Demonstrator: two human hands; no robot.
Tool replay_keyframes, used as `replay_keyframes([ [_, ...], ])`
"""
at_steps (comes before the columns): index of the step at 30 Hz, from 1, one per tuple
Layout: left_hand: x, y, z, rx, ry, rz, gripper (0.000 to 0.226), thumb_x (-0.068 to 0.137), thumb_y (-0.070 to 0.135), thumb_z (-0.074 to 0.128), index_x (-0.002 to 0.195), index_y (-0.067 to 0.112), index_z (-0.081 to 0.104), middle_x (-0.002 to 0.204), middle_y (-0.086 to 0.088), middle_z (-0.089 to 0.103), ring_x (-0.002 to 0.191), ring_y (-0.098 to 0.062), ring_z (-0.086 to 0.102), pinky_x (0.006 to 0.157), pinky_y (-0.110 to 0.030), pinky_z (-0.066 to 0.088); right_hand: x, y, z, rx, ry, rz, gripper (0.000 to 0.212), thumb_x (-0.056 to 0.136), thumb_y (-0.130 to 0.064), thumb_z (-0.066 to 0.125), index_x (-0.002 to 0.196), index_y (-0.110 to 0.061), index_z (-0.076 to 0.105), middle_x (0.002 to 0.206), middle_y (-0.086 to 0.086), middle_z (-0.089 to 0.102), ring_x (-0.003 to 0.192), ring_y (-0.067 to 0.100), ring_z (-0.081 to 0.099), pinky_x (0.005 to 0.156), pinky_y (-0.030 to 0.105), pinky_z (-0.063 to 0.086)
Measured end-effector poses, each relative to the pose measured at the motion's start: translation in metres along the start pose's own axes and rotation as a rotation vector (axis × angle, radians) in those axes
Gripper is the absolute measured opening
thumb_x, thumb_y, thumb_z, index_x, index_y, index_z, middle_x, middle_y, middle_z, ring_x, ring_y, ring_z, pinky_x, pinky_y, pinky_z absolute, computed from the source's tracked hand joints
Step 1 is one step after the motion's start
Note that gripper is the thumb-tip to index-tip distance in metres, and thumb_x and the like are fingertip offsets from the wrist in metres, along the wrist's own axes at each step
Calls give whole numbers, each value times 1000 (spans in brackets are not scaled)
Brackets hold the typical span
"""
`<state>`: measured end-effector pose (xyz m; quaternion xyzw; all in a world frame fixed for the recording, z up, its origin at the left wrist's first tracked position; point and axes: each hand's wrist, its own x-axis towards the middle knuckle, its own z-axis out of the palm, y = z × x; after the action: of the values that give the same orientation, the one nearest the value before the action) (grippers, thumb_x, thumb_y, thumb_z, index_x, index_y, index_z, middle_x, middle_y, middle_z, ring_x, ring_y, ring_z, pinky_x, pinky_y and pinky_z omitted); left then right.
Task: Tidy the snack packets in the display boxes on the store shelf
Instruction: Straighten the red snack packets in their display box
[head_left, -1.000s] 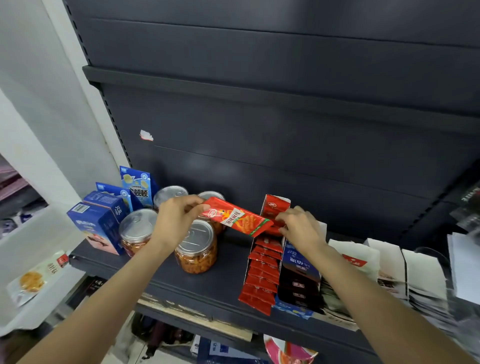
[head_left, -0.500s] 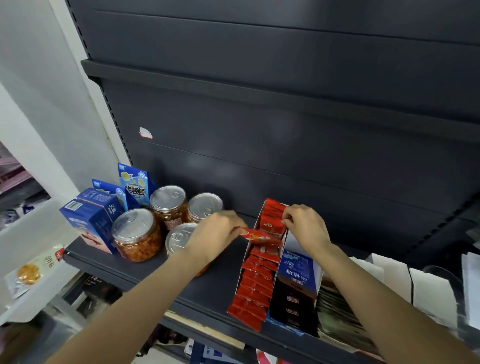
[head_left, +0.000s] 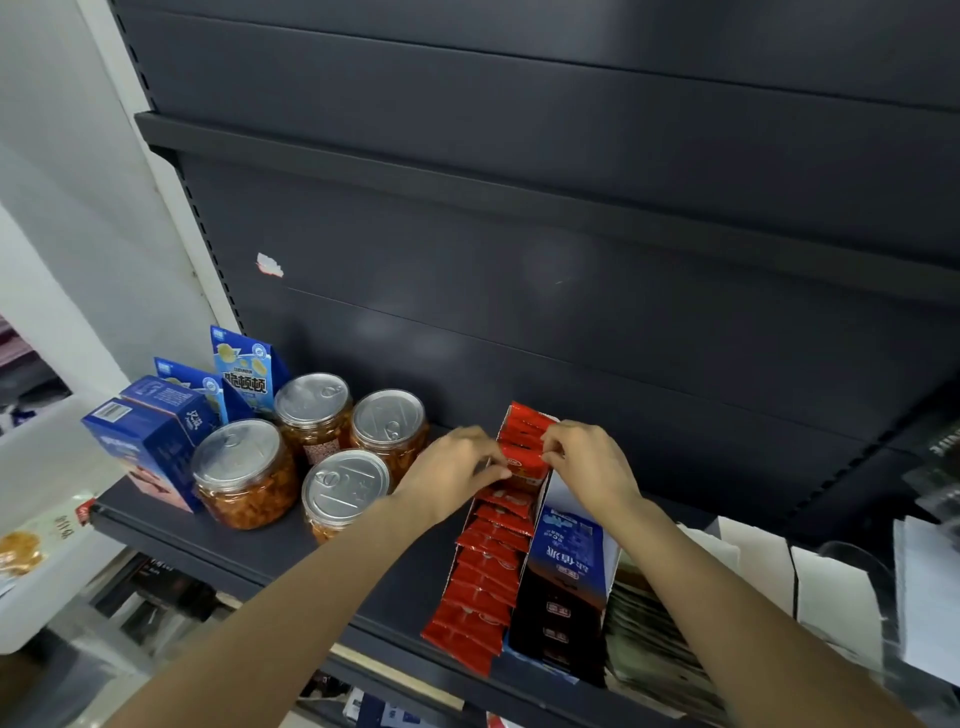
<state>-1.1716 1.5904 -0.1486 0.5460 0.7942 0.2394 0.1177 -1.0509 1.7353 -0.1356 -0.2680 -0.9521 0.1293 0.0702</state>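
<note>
Red packet (head_left: 522, 462), foil, one: pinched at its two ends, left hand (head_left: 452, 475) on the left end, right hand (head_left: 589, 467) on the right, each grip closed on the packet. Held crosswise over the red box (head_left: 470, 525), toward its back end; I judge this is so it drops into the row standing like its fellows.

Red packets (head_left: 483, 587), a row: standing in the red box, leaning and overlapping, running from my hands out to the box's front, where the last ones poke past the shelf (head_left: 249, 551) edge. More red packets stand behind my hands at the box's back.

Blue box (head_left: 566, 571): touching the red box on its right side, dark packets inside. No room for a hand between them, so my right wrist rides above it.

White boxes (head_left: 753, 566): right of the blue box, contents hard to make out.

Jars (head_left: 345, 488), four, metal lids: left of the red box, the nearest just beside my left forearm. A bare strip of shelf lies between them and the red box; the left elbow has little swing.

Blue cartons (head_left: 150, 441): beyond the jars, well apart from the red box.

Open room: above the red box, up to the next shelf rail.
</note>
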Motion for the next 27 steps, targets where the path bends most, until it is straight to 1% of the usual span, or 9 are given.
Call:
replay_keyframes([
  [2, 7, 3, 1, 70, 101, 69, 27, 92, 29, 58, 117, 20, 63, 118, 3, 56, 110, -12, 51, 96, -30, 44, -1, 1, 0, 30, -2, -11, 6, 90, -20, 59, 92, -16, 63, 99, -3, 60, 87, 13, 59, 78, 30, 52],
  [5, 18, 7, 4, 164, 75, 91, 28, 94, 26, 55, 122, 23, 59, 124, 3, 53, 115, -14, 48, 101, -33, 40, -1, 4, -1, 64, -16, -30, 10, 91, -22, 58, 96, -16, 65, 102, -2, 61, 90, 14, 59, 80, 31, 52],
  [9, 28, 7, 8, 188, 137, 56, 20, 96, 22, 50, 113, 24, 61, 117, 4, 56, 110, -13, 54, 101, -30, 37, 1, 7, -2, 178, -10, -34, 19, 92, -29, 58, 99, -16, 69, 99, -2, 65, 87, 10, 61, 79, 28, 51],
  [12, 29, 6, 10, 248, 188, 93, 19, 97, 26, 49, 108, 26, 63, 111, 7, 62, 104, -11, 58, 102, -27, 28, 3, 10, 1, 171, 23, -38, 17, 88, -29, 62, 100, -18, 69, 105, -4, 65, 95, 9, 59, 82, 28, 50],
  [15, 29, 3, 12, 271, 193, 95, 18, 96, 27, 48, 106, 27, 63, 108, 9, 62, 101, -11, 58, 103, -26, 26, 7, 13, 5, 110, 88, -46, 20, 85, -27, 67, 104, -20, 65, 115, -8, 54, 108, 8, 49, 84, 26, 48],
  [17, 32, 2, 10, 256, 202, 86, 15, 95, 27, 50, 102, 27, 63, 107, 9, 61, 99, -10, 58, 103, -26, 30, 11, 14, 8, 157, 86, -53, 34, 84, -25, 69, 116, -22, 60, 121, -8, 47, 112, 7, 46, 89, 27, 48],
  [21, 31, -1, 2, 231, 189, 106, 12, 94, 22, 52, 98, 24, 63, 106, 6, 59, 101, -12, 53, 98, -29, 37, 20, 13, 8, 263, -18, -78, 46, 83, -21, 69, 127, -22, 56, 121, -3, 55, 114, 13, 51, 96, 36, 46],
  [23, 28, 0, -3, 206, 210, 116, 11, 94, 19, 52, 98, 20, 62, 103, 4, 60, 99, -13, 54, 92, -31, 42, 22, 14, 8, 232, -13, -83, 42, 85, -20, 67, 126, -21, 59, 120, -1, 57, 114, 14, 50, 96, 34, 45],
  [27, 12, 1, -23, 1, 360, 77, 6, 89, 8, 59, 87, 13, 62, 87, 2, 61, 79, -13, 59, 73, -32, 52, 20, 13, 7, 235, -1, -71, 38, 87, -20, 65, 125, -22, 60, 121, -2, 57, 115, 13, 49, 94, 27, 42],
])
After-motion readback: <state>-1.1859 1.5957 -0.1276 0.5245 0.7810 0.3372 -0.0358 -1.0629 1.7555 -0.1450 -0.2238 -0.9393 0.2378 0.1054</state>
